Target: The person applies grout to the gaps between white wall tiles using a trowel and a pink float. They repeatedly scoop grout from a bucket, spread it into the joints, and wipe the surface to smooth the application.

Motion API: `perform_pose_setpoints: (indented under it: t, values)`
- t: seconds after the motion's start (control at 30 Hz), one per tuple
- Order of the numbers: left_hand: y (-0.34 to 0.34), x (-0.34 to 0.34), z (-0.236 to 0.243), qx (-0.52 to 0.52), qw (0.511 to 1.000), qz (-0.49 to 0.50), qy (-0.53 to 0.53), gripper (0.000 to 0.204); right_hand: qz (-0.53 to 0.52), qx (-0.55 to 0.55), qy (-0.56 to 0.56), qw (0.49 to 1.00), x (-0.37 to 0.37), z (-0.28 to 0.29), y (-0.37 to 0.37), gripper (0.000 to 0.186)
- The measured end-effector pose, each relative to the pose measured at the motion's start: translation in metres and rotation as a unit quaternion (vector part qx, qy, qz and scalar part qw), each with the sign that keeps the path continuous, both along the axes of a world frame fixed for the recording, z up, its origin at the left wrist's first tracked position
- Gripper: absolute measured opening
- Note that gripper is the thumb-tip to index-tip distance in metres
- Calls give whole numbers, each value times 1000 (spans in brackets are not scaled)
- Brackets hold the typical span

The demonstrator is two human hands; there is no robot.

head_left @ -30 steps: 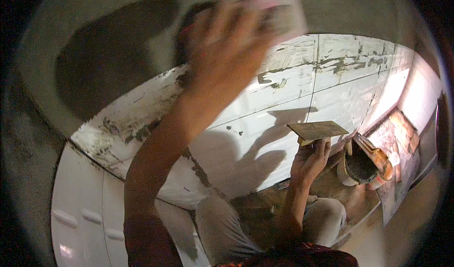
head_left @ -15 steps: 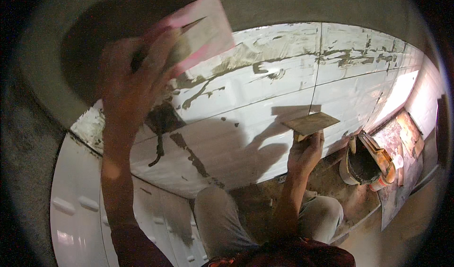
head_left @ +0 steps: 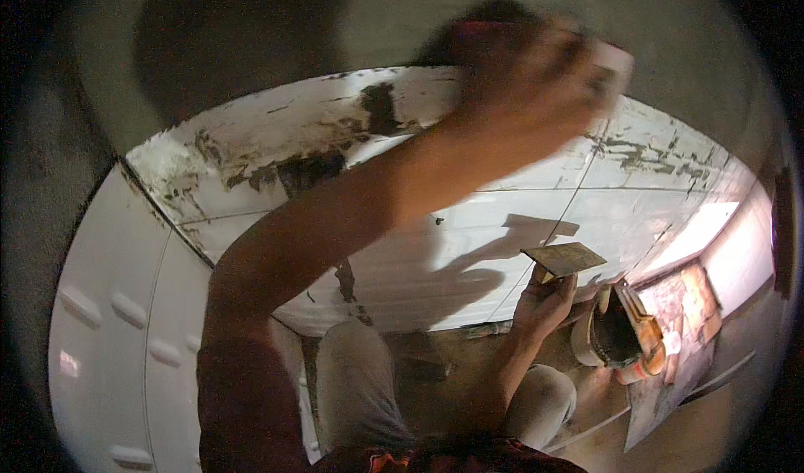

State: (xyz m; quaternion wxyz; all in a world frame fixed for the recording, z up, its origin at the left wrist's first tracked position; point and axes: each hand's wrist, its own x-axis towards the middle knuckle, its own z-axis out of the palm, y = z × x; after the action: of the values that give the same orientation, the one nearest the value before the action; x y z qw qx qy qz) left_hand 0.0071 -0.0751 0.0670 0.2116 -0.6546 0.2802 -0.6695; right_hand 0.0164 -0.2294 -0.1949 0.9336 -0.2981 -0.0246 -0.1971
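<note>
- Float (head_left: 615, 64) gripped by left hand (head_left: 532, 84), upper right of frame; fingers curled over it, blurred.
- Float set directly under those fingers, long axis roughly crosswise, over grey wall (head_left: 394, 29); contact cannot be told.
- Board (head_left: 571, 258) held from below by right hand (head_left: 544, 303), fingers closed, right of centre, well below float; left hand placed nearer grey wall.
- Tiles (head_left: 490, 207) seen mid-frame; bucket (head_left: 583, 339) seen lower right, near board.
</note>
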Motion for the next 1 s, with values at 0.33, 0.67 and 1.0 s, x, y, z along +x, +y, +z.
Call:
perform_pose_setpoints:
  t: [0.33,0.67,1.0]
  values:
    - [72,-102,-4,-74,955,245,150,44,51,187,-36,980,-13,26,6,32]
    - [-182,81,42,14,963,143,227,23,-126,-27,2,992,-6,-2,-37,36]
    - [-153,111,4,-3,996,39,81,21,-39,209,21,977,11,-14,-37,47]
